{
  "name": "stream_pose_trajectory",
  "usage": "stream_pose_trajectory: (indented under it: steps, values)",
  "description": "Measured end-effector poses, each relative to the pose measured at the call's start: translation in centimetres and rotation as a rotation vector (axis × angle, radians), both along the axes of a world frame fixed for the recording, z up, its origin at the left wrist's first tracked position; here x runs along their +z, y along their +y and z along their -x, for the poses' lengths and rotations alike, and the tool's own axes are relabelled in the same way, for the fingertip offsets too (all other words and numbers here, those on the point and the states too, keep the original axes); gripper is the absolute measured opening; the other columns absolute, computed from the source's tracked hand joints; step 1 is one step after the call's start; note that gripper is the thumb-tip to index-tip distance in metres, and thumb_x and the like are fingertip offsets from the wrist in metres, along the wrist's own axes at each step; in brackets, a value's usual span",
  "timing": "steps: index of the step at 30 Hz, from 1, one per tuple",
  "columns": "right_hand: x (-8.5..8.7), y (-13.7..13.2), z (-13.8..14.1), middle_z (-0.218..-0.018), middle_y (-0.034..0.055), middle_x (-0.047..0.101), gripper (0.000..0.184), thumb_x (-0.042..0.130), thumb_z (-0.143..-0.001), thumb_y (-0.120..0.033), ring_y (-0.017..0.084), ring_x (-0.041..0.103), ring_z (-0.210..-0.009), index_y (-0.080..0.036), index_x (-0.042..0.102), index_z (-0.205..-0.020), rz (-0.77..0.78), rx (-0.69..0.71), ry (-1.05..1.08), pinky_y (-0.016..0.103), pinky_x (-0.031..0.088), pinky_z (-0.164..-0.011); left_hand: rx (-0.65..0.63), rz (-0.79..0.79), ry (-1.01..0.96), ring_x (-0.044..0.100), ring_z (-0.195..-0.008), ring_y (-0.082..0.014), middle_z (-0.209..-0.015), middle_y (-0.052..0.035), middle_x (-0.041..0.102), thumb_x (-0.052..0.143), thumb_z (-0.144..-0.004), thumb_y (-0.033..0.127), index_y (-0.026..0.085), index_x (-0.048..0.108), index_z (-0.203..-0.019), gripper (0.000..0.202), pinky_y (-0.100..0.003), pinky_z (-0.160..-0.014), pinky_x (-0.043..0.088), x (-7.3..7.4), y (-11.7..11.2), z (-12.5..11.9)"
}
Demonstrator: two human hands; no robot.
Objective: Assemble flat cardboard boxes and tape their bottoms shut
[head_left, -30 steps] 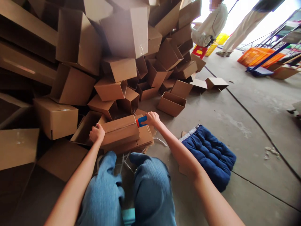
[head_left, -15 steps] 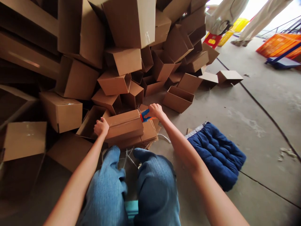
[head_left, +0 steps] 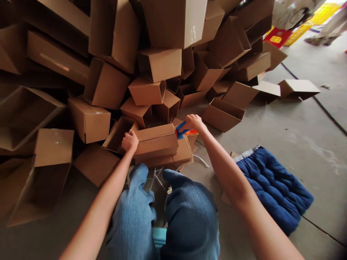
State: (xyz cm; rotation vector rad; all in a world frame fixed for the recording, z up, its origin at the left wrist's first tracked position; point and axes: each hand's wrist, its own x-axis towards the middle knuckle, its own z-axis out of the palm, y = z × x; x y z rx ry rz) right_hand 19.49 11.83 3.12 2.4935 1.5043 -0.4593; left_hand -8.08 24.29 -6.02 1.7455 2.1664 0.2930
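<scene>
A long closed cardboard box (head_left: 157,141) lies in front of my knees on a stack of flat cardboard (head_left: 183,151). My left hand (head_left: 130,141) is closed on its left end, fingers curled over the edge. At the box's right end, my right hand (head_left: 194,123) grips a blue and orange tape dispenser (head_left: 180,130), whose blue front touches the box's end by the top seam. The tape itself is too small to make out.
A high heap of open cardboard boxes (head_left: 159,92) fills the front and left. On the floor at right lies a blue cushion (head_left: 276,187). White strapping (head_left: 201,161) lies by the flat cardboard. A person's shoe (head_left: 321,39) and yellow crates (head_left: 325,14) show far right.
The whole view has swung left, so everything sits further right. Both hands stay on the same box and dispenser; the dispenser looks a little more tilted at the box end.
</scene>
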Motion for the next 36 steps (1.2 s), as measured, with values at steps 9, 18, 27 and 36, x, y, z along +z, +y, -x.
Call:
stream_pose_trajectory:
  steps: [9, 18, 27, 36]
  values:
    - [-0.8, -0.9, 0.1, -0.116, 0.0205, 0.076, 0.052, 0.080, -0.076, -0.057, 0.036, 0.070, -0.109, -0.017, 0.080, -0.110, -0.003, -0.038, -0.018, 0.037, 0.054, -0.086, -0.013, 0.005, 0.004, 0.075, -0.109, -0.0385, -0.116, -0.0277, 0.076, 0.034, -0.107, 0.042, 0.006, 0.070, -0.122, 0.053, -0.046, -0.091, 0.056, 0.1, -0.4, 0.1]
    - [-4.6, 0.0, 3.7, -0.118, 0.0209, 0.076, 0.031, 0.066, -0.092, -0.027, 0.030, 0.072, -0.112, -0.014, 0.078, -0.117, 0.047, 0.003, -0.084, 0.032, 0.052, -0.086, -0.003, 0.005, -0.004, 0.077, -0.103, -0.0352, -0.109, -0.0262, 0.078, 0.034, -0.108, 0.039, 0.006, 0.071, -0.119, 0.050, -0.039, -0.083, 0.055, 0.3, -0.3, 0.4]
    - [-9.9, -2.4, 5.1, -0.113, 0.0218, 0.077, 0.034, 0.048, -0.105, -0.029, 0.030, 0.072, -0.111, -0.009, 0.075, -0.110, -0.105, -0.096, -0.138, 0.035, 0.048, -0.088, -0.049, 0.023, -0.018, 0.078, -0.099, -0.0355, -0.106, -0.0280, 0.078, 0.034, -0.109, 0.038, 0.002, 0.069, -0.118, 0.051, -0.039, -0.080, 0.054, -0.5, 0.3, 0.4]
    - [-17.0, -8.4, 8.3, -0.124, 0.0181, 0.072, 0.043, 0.038, -0.096, -0.008, 0.030, 0.062, -0.120, -0.015, 0.071, -0.122, -0.272, -0.180, 0.157, 0.040, 0.041, -0.107, -0.104, 0.072, -0.152, 0.075, -0.109, -0.0394, -0.115, -0.0274, 0.077, 0.039, -0.106, 0.057, 0.006, 0.067, -0.129, 0.063, -0.043, -0.088, 0.053, 0.3, -0.3, 1.9]
